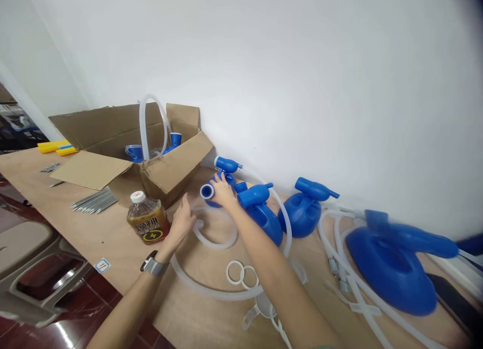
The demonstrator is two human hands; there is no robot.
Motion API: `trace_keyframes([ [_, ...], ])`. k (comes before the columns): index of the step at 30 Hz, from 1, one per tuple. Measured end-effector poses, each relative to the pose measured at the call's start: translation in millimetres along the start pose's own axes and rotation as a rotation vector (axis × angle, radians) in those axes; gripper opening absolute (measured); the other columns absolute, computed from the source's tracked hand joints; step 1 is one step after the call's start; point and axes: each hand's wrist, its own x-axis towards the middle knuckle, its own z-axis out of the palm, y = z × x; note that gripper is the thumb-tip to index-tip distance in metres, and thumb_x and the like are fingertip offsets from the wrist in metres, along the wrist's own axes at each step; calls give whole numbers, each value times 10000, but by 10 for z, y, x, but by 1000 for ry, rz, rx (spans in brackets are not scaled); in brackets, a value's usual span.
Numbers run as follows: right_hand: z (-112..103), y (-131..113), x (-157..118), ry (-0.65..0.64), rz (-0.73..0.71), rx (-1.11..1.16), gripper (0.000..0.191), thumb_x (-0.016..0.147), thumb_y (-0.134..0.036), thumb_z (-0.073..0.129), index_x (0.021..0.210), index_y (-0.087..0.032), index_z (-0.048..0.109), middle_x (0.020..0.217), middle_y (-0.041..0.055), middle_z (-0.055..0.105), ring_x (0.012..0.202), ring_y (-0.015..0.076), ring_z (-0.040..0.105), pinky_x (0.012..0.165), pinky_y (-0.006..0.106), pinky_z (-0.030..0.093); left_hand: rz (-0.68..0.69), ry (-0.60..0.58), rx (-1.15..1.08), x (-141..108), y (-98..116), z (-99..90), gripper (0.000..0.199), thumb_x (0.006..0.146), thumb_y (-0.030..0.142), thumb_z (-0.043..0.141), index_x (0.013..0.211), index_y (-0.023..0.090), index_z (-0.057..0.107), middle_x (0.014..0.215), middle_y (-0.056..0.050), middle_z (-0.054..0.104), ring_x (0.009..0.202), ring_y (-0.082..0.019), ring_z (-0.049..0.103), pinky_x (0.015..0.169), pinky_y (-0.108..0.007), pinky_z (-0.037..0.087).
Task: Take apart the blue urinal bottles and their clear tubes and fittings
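Observation:
My right hand [223, 190] is closed on a blue bottle [228, 179] near the box, its white-rimmed round mouth facing me. A blue spouted piece with a clear tube lies just behind it. My left hand [183, 217], wearing a watch on the wrist, is beside the bottle of brown drink [148, 219]; its fingers are partly spread and hold nothing. A translucent hose [217, 292] curls over the table under my arms. Two white rings [235, 272] lie between my forearms. More blue bottles with spouted tops [300, 215] stand to the right of my right hand.
An open cardboard box [177, 170] with blue parts and a hose stands at the back left. Metal rods [94, 201] and yellow pieces [56, 147] lie left on the wooden table [75, 228]. A large blue bottle [390, 271], hoses and a dark flat object are at right. A white wall stands behind.

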Motion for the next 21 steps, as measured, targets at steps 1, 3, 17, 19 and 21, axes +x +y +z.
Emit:
trace_keyframes([
  [1,3,-3,3,0,3,5,607,772,-319,874,1308,-159,639,1649,212,403,1604,402,203,1219,539,406,20,4,9,-29,5,4,658,839,119,494,1494,95,434,1343,-236,626,1194,-328,659,976,-454,547],
  [3,4,-14,1,0,12,12,609,780,-304,864,1323,-155,634,1663,210,380,1612,398,175,1225,536,399,84,14,14,-23,61,0,653,870,112,461,1522,112,419,1485,-248,514,1362,-337,548,1116,-509,485],
  [17,-7,-64,-74,-33,59,25,575,872,-182,716,1429,-151,578,1705,195,302,1617,409,137,1188,515,445,420,-251,53,531,401,-83,195,962,326,571,800,219,587,868,-90,667,863,-240,570,802,-329,440],
  [19,1,-64,-81,-32,64,33,565,880,-157,692,1433,-146,577,1712,193,291,1620,412,124,1172,509,465,410,-265,54,526,415,-56,190,959,299,561,786,220,576,868,-90,666,852,-235,572,810,-325,443],
  [21,9,-62,-90,-29,65,42,542,898,-149,666,1433,-138,580,1717,194,281,1622,418,116,1171,510,468,398,-277,56,534,423,-31,203,951,267,542,754,222,563,855,-89,661,841,-227,578,805,-318,440],
])
